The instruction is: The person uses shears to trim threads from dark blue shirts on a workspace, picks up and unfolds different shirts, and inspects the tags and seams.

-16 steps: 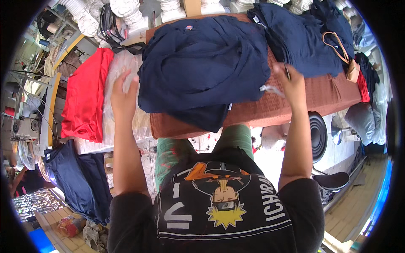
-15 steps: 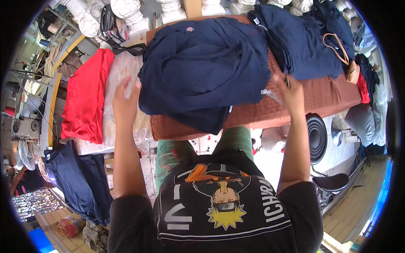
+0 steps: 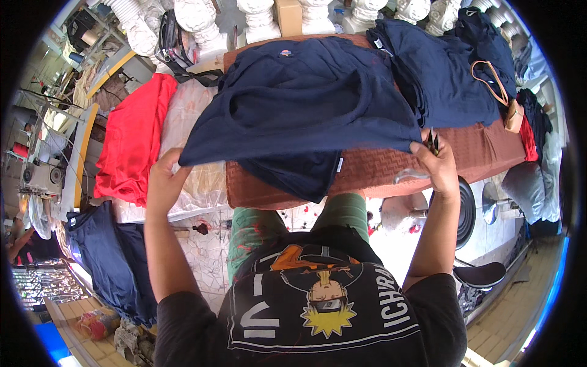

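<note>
A navy blue cloth garment with a wide rounded opening point(image 3: 293, 140) is held stretched between both hands above the near part of the desk covered in brown textured cloth point(image 3: 373, 174). Its left corner is pinched between the thumb and fingers of the left hand point(image 3: 165, 180). Its right corner is pinched by the right hand point(image 3: 437, 160), in which a small dark metal cutting tool point(image 3: 433, 140) is also carried, blades pointing to the far side. Beside that hand a pale curved strip point(image 3: 411, 175) is seen; what it is made of cannot be told.

Beneath the garment more navy cloth point(image 3: 324, 52) is spread, marked on its far part by a small coloured patch point(image 3: 285, 53). A white label point(image 3: 339, 164) is shown at the near edge.

To the right, folded navy garments point(image 3: 446, 79) are stacked, with a tan pouch with a strap point(image 3: 514, 117) at their right. To the left, shiny red fabric point(image 3: 136, 137) is laid beside a surface covered in clear plastic point(image 3: 199, 180). Along the far side, white ornate columns point(image 3: 257, 23) are lined up near a black bag point(image 3: 172, 46).
</note>
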The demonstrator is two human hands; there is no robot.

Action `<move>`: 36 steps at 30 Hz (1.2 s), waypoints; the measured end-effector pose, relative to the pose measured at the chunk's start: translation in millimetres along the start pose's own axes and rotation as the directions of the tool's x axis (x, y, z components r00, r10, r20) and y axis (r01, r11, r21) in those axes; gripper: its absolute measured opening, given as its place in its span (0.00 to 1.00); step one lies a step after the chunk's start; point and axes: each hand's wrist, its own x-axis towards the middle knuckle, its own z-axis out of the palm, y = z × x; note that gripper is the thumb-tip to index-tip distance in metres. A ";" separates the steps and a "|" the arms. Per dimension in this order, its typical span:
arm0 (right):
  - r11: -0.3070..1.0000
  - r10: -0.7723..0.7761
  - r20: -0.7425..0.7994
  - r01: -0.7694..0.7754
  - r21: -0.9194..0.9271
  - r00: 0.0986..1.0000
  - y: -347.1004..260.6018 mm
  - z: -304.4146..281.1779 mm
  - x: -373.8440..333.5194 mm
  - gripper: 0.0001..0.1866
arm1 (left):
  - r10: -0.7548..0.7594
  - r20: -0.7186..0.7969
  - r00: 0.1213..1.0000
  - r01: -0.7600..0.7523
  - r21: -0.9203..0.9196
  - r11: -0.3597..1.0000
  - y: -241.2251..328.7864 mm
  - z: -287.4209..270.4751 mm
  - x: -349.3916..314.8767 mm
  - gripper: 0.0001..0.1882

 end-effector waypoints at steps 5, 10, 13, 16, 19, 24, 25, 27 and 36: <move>0.488 0.135 0.068 -0.006 -0.873 0.988 34.5 -17.1 -14.2 0.20 | -0.326 0.369 0.870 0.204 0.333 0.921 16.9 -9.1 -24.3 0.22; 0.602 0.144 -0.064 -0.138 -0.786 0.988 8.8 -11.4 -2.6 0.20 | -0.202 0.135 0.970 0.157 0.288 0.945 19.5 1.3 -20.0 0.25; 0.580 0.237 -0.002 -0.143 -0.802 0.971 -5.4 5.6 -5.7 0.18 | -0.229 0.041 0.973 0.206 0.308 0.929 10.9 29.6 -19.0 0.27; 0.516 0.255 0.099 -0.049 -0.855 0.962 30.7 10.8 -13.4 0.16 | -0.252 0.228 0.940 0.201 0.225 0.954 13.3 54.8 -23.3 0.24; 0.606 0.252 -0.020 -0.174 -0.776 0.968 55.1 23.0 -12.4 0.16 | -0.206 0.268 0.941 0.124 0.296 0.947 6.6 49.8 -15.5 0.16; 0.998 0.058 0.268 -0.063 0.009 0.962 2.4 -23.1 -26.1 0.12 | 0.187 0.184 0.965 -0.131 -0.283 0.950 50.7 -36.7 -24.8 0.12; 0.972 -0.133 0.331 0.058 0.226 0.934 -5.8 -35.8 -24.0 0.11 | 0.359 0.163 0.919 -0.246 -0.473 0.846 55.2 -54.7 -19.2 0.11; 0.852 -0.420 0.166 0.325 0.411 0.892 -10.8 -38.0 8.8 0.13 | 0.486 0.008 0.874 -0.316 -0.750 0.581 57.8 -71.2 0.7 0.13; 0.987 0.160 -0.151 -0.160 0.017 0.975 37.2 5.8 111.5 0.29 | -0.303 -0.014 0.953 0.096 -0.934 0.343 -32.4 25.9 73.3 0.21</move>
